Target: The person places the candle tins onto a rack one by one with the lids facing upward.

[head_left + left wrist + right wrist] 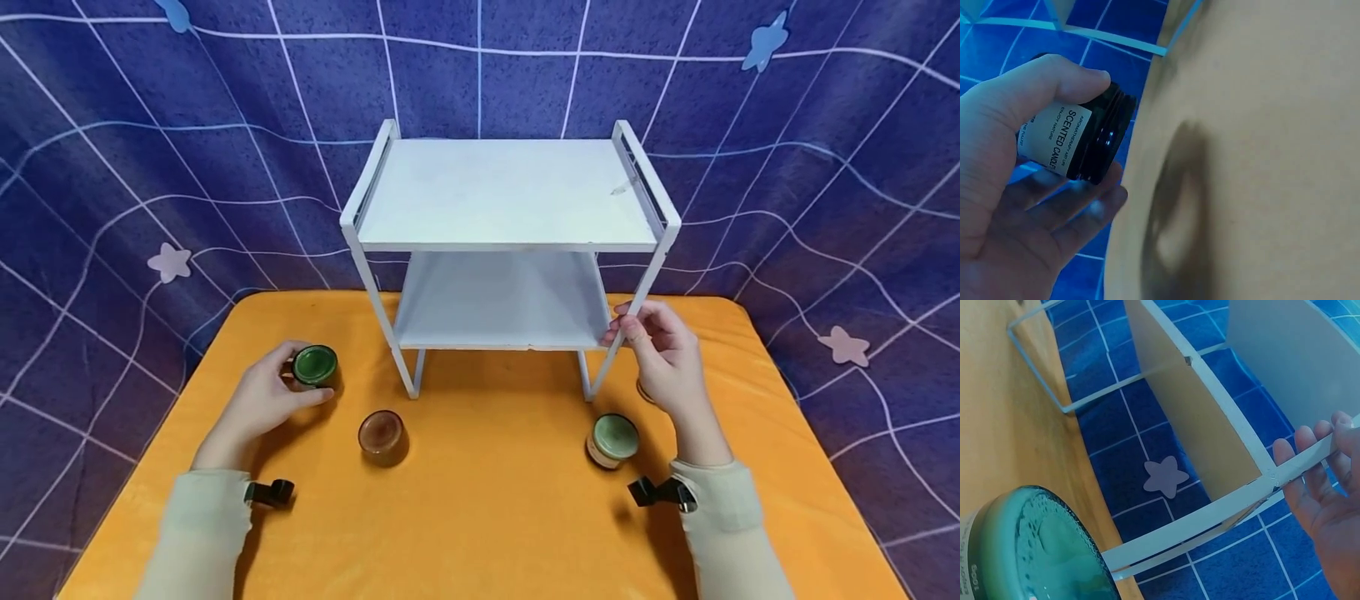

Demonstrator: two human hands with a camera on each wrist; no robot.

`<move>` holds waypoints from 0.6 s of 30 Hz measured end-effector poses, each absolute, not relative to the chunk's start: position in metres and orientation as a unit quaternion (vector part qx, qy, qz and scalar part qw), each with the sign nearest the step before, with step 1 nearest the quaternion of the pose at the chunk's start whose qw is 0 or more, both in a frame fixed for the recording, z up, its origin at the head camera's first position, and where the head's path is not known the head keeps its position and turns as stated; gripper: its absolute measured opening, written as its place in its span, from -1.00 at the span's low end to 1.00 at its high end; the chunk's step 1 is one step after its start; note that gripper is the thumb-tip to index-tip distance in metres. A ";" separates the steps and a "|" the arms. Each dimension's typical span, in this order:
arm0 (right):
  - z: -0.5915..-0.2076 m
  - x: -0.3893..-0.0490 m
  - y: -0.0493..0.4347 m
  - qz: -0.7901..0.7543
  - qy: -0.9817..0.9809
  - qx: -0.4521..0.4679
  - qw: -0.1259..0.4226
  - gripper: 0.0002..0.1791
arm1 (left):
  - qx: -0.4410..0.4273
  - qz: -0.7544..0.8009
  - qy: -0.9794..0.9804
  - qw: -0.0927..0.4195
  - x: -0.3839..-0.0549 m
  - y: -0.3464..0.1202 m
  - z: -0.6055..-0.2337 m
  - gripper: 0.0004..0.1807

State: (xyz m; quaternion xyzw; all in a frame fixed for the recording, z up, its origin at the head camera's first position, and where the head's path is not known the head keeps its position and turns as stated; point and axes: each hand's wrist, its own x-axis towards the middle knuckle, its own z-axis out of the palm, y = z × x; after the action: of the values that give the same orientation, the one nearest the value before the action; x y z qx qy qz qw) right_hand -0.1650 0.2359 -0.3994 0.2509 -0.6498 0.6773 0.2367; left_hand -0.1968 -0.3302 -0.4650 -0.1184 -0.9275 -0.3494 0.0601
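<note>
My left hand (258, 400) holds a dark green scented candle jar (315, 365) between thumb and fingers, at the left of the orange-covered table. In the left wrist view the jar's white label (1054, 137) reads "SCENTED CANDLE", and the thumb lies along its side. A white two-tier shelf (502, 193) stands upright at the back middle. Its right front leg (647, 279) is gripped by my right hand (667, 358), near the lower tier; the right wrist view shows fingers (1304, 436) curled around this leg.
A brown candle jar (381, 432) sits in front of the shelf's left leg. Near my right wrist stands a light green candle jar (615, 437). Another round item (643, 392) is mostly hidden behind that wrist. A blue gridded curtain (247, 183) with stars surrounds the table.
</note>
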 end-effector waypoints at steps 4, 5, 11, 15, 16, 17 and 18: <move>-0.400 -0.160 0.241 0.671 -0.661 0.244 0.232 -0.85 | -0.134 -0.343 -0.927 0.067 -0.197 -0.323 -0.458 -0.25; -0.401 -0.159 0.241 0.668 -0.664 0.242 0.232 -0.85 | -0.138 -0.340 -0.928 0.068 -0.197 -0.322 -0.456 -0.25; -0.406 -0.156 0.239 0.672 -0.660 0.236 0.241 -0.85 | -0.148 -0.323 -0.932 0.071 -0.195 -0.326 -0.447 -0.24; -0.403 -0.159 0.235 0.667 -0.665 0.236 0.237 -0.84 | -0.137 -0.315 -0.936 0.083 -0.192 -0.331 -0.445 -0.24; -0.402 -0.160 0.234 0.665 -0.667 0.236 0.238 -0.84 | -0.136 -0.315 -0.935 0.085 -0.191 -0.331 -0.445 -0.24; -0.401 -0.161 0.235 0.663 -0.670 0.235 0.239 -0.84 | -0.135 -0.316 -0.935 0.085 -0.191 -0.331 -0.445 -0.23; -0.399 -0.162 0.235 0.661 -0.671 0.234 0.242 -0.84 | -0.135 -0.317 -0.935 0.085 -0.191 -0.330 -0.445 -0.23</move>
State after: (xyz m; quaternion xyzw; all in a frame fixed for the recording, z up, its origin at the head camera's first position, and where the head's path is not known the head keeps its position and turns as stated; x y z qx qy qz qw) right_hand -0.1620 0.2350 -0.3991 0.2337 -0.6713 0.6606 0.2418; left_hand -0.1906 -0.3302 -0.4450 -0.1348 -0.9348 -0.3175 0.0854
